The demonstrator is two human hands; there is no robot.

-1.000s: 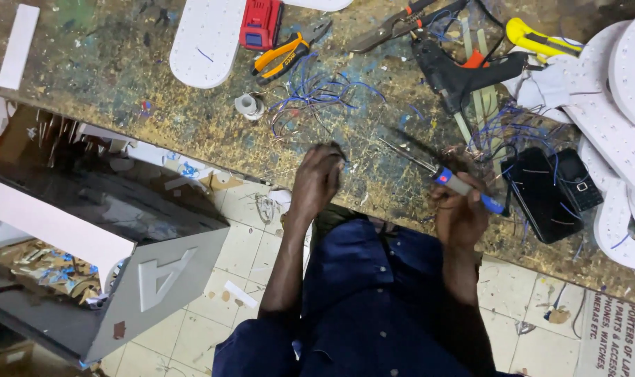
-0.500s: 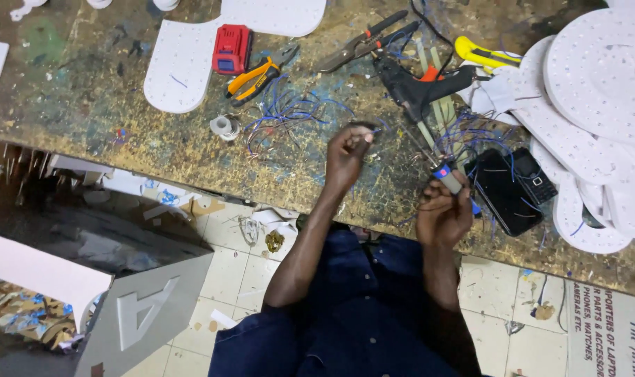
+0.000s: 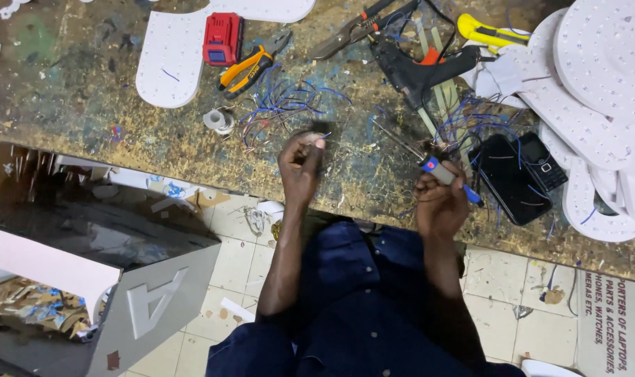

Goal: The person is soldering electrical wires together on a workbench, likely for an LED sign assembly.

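Soldering iron (image 3: 429,159), blue and red handle, gripped in the right hand (image 3: 439,204) with fingers closed round the handle; thin metal tip angled up and left over the workbench (image 3: 87,132). Iron sits at the near edge of the bench, just left of two dark phones (image 3: 516,174).

Left hand (image 3: 300,164) raised over the bench, fingertips pinched on something small; what it is cannot be told. Tangle of thin blue wires (image 3: 289,105) lies just beyond that hand, a small solder spool (image 3: 218,120) to its left.

Further out: orange-handled pliers (image 3: 246,70) beside a red battery-like block (image 3: 222,38), both partly on a white perforated board (image 3: 171,63). Black glue gun (image 3: 418,68) in the middle of the far side, metal snips (image 3: 349,31) near it, yellow utility knife (image 3: 488,31) to the right. Stack of white round perforated panels (image 3: 596,84) at the right end.

Below the bench, tiled floor (image 3: 240,230); grey box with a raised white letter (image 3: 153,300) at lower left.

Against half a second ago: left hand sits slightly lower and farther left relative to the wires; right hand and iron hold much the same spot by the phones. View has tilted a little, showing more floor.
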